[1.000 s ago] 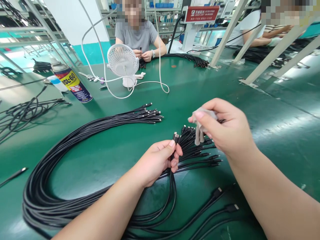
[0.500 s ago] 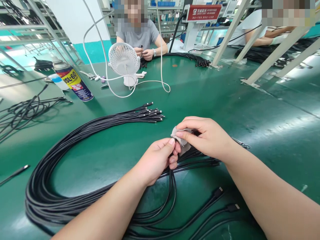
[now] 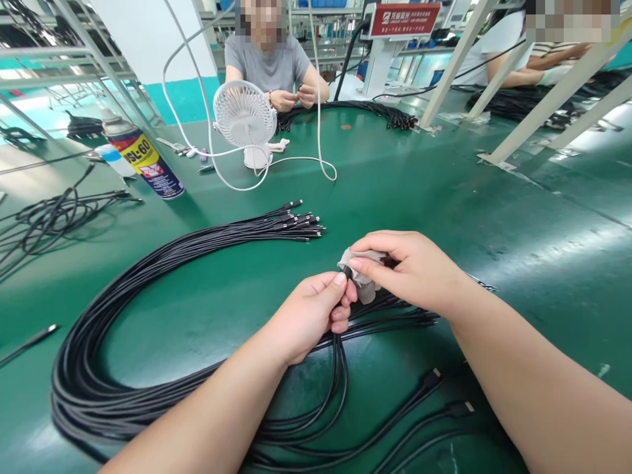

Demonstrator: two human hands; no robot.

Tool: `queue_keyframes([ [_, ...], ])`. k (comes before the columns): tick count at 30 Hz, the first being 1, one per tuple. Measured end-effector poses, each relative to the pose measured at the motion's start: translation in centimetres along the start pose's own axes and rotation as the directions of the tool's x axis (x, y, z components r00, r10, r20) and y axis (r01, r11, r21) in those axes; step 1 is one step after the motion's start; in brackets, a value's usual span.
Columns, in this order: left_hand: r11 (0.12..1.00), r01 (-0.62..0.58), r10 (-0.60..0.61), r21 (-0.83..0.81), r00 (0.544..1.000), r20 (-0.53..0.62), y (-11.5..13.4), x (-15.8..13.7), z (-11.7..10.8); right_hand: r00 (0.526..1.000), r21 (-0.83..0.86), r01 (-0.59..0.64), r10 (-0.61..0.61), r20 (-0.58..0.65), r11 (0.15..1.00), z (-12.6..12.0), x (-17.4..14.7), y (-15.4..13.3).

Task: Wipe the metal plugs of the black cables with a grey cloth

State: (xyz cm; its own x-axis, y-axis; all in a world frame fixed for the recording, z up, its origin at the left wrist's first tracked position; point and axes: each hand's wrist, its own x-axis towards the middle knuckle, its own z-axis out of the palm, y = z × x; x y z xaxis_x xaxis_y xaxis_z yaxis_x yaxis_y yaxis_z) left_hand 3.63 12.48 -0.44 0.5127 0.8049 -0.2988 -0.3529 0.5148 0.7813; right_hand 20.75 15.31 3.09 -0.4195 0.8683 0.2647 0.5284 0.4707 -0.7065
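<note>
Thumb and fingers of my left hand (image 3: 316,309) are closed on a black cable end (image 3: 346,271), with cables hanging in loops below. My right hand (image 3: 409,273) pinches a crumpled grey-white cloth (image 3: 365,289) against that end. The cloth and fingers hide the connector's tip. A thick bundle of black cables (image 3: 74,368) curves in a U on the green table, its plugs (image 3: 301,224) fanned out beyond my hands. More cable ends lie under my right wrist, and loose plugs (image 3: 459,409) rest nearer to me.
A spray can (image 3: 148,161) stands at the left beside tangled cables (image 3: 44,220). Behind it is a white desk fan (image 3: 244,118) with a looping cord. A co-worker (image 3: 269,66) sits opposite, handling cables. Metal posts (image 3: 454,66) rise at the right.
The cloth has shifted slightly in my right fingers, and more of the black cable end shows at my left thumb. Across the table, the co-worker's hands have moved.
</note>
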Motion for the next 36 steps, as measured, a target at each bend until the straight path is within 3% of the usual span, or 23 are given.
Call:
queue_keyframes([
  [3, 1.000, 0.014, -0.014, 0.010, 1.000, -0.004, 0.1, 0.0, 0.0, 1.000, -0.022, -0.008, 0.008, 0.000, 1.000, -0.1, 0.1, 0.0],
  [10, 1.000, 0.024, -0.024, 0.001, 0.999, -0.024, 0.3, 0.2, 0.2, 0.987, -0.081, 0.007, -0.020, -0.161, 0.997, -0.6, 0.0, 0.3],
  [15, 1.000, 0.013, -0.013, 0.009, 1.000, 0.001, 0.2, 0.1, -0.1, 0.994, -0.014, 0.083, -0.084, -0.070, 0.996, 0.0, 0.0, 0.6],
  [21, 0.999, 0.019, -0.020, 0.035, 1.000, 0.023, 0.1, 0.1, -0.1, 0.997, -0.087, 0.081, -0.079, 0.027, 0.993, 0.4, 0.2, 0.7],
  [26, 0.999, 0.032, -0.033, 0.030, 0.998, 0.045, 0.2, 0.0, -0.1, 0.992, -0.157, 0.070, -0.085, -0.095, 0.985, -0.2, 0.0, 0.9],
  [29, 0.999, 0.030, -0.031, 0.034, 0.999, 0.044, 0.3, -0.1, -0.1, 0.988, -0.115, 0.053, -0.069, -0.141, 0.992, -0.2, -0.1, 0.8],
  [33, 0.999, 0.015, -0.017, 0.036, 0.999, 0.044, 0.2, -0.1, -0.1, 0.991, -0.069, 0.121, -0.124, -0.045, 0.990, 0.1, -0.1, 0.4],
  [36, 0.999, 0.013, -0.015, 0.037, 0.999, 0.049, 0.1, -0.1, 0.0, 0.996, -0.033, 0.077, -0.076, 0.047, 0.996, 0.0, 0.0, 0.1],
])
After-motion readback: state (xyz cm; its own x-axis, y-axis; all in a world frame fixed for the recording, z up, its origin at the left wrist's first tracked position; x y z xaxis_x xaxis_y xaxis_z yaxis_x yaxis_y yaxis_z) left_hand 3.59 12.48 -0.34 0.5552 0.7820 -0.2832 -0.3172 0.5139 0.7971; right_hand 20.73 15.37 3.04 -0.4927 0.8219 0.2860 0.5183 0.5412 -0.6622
